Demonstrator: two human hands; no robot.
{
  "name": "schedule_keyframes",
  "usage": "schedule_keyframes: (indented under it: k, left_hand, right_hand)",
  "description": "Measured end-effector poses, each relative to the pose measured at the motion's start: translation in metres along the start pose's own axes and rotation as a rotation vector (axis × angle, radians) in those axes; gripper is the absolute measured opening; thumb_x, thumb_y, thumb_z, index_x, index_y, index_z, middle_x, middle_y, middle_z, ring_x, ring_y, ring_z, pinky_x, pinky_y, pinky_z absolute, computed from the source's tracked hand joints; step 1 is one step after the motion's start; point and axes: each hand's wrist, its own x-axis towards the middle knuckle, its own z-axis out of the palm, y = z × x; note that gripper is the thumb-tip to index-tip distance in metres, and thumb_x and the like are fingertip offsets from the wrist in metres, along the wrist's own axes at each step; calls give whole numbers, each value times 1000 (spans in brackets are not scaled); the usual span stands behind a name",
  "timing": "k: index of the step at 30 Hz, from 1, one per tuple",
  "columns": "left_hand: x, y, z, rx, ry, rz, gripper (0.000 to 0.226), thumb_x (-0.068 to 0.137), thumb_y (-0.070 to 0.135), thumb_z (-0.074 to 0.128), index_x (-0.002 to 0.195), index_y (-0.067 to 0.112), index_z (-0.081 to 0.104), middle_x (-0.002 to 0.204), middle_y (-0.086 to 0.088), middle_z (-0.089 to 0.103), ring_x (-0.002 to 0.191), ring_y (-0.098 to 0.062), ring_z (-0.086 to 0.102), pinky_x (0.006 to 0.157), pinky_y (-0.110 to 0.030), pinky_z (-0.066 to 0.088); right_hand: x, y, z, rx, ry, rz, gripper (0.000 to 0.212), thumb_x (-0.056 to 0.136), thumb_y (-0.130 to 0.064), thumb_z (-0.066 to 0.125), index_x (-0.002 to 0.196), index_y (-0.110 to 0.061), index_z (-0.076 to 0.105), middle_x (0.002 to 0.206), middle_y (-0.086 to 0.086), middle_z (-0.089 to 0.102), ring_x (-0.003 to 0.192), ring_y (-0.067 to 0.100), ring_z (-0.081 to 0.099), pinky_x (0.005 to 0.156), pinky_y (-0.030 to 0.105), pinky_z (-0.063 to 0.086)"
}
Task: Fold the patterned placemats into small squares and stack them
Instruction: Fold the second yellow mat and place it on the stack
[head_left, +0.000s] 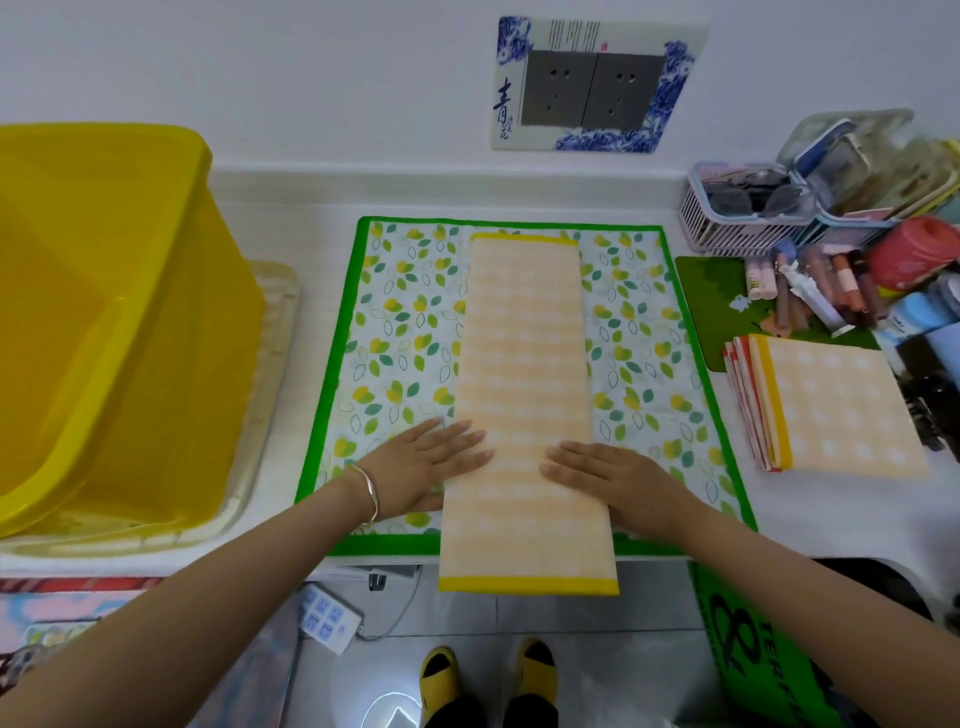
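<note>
On the white counter (306, 234), just left of the leaf-print mat (400, 322): yellow tub (104, 312), translucent glossy plastic, rounded corners, deep walls.

Leaf-print mat: large smooth rectangle, white ground with green and yellow leaves, bright green binding on all four edges, lying flat.

Down the middle of the leaf-print mat: orange placemat (524, 364), folded lengthwise into a long narrow strip. Pale orange check with white squares, soft woven look, yellow trim at both short ends. Far end just short of the mat's far border; near end overhanging the mat's near border and the counter edge.

Right of the leaf-print mat, apart from it: stack of folded placemats (831, 405), small squares. Top piece in the same orange check with a yellow trim along its left side; red-and-white edges fanned out beneath.

At the near end of the strip, over the leaf-print mat: left hand (431, 467), flat, palm down, fingers straight and slightly spread, fingertips pressing the strip's left edge. Right hand (608, 478), likewise flat, fingers straight and close together, resting on the strip's right side. Nothing pinched or gripped by either.

On the left wrist: thin silver bracelet (368, 491).
</note>
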Motion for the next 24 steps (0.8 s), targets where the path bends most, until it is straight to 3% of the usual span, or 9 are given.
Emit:
schedule_keyframes:
  k: [3,7,11,14,16,18,20,22,24]
  left_hand:
    - [2,9,11,-17,85,-4,87,81,38,48,149,20,-3,145,-4,41,131,-24,42,102,-42,41]
    - [4,4,19,-48,167,4,118,62,29,82,150,20,4,138,0,50,124,-19,51,96,-34,47]
    - [11,-1,17,-84,418,-11,71,58,18,88,123,15,60,118,1,65,106,-16,64,86,-27,53]
    - [12,2,17,-327,574,-246,33,72,15,75,105,17,72,93,1,72,89,-13,61,78,-24,50]
    - [13,8,14,-565,606,-517,33,71,7,75,100,22,73,80,1,62,72,-8,51,69,-15,44]
    - [19,13,6,-752,611,-733,30,72,2,75,95,21,75,79,3,56,70,-9,49,68,-16,45]
    - [26,15,-2,-801,617,-843,20,73,-4,71,86,11,76,77,0,59,74,-17,53,71,-30,49]
    - [32,15,-7,-823,588,-902,14,73,-5,70,77,8,74,72,1,59,75,-20,53,74,-34,49]
    - [36,15,-10,-909,573,-951,16,71,9,78,70,22,70,67,14,58,77,-17,58,78,-31,49]
  right_hand:
    - [-4,2,9,-43,-31,50,58,92,-33,46,146,-23,29,149,2,36,138,21,32,111,36,32]
    - [-4,6,15,-14,14,101,61,89,-17,55,145,-22,33,150,-1,35,138,14,31,109,35,36]
    - [-1,11,12,40,166,145,58,80,-2,65,134,-17,51,138,-3,51,127,11,46,104,28,40]
    - [5,5,9,137,334,322,34,83,-14,61,116,-20,67,113,-2,68,105,13,62,89,28,51]
    - [13,-2,4,354,390,587,26,84,-10,63,105,-23,72,99,-4,66,90,12,62,79,26,51]
    - [20,-2,1,595,388,822,27,87,-3,59,97,-24,72,92,-5,59,85,11,58,78,26,47]
    - [26,-2,-2,687,418,890,23,86,2,58,95,-15,70,91,4,59,85,18,56,80,32,46]
    - [32,-4,-4,731,449,938,13,82,-2,61,77,-13,63,77,6,56,71,15,53,69,32,45]
    - [41,-5,-4,766,470,1011,34,86,-14,66,60,-16,44,59,1,44,53,8,44,57,23,38]
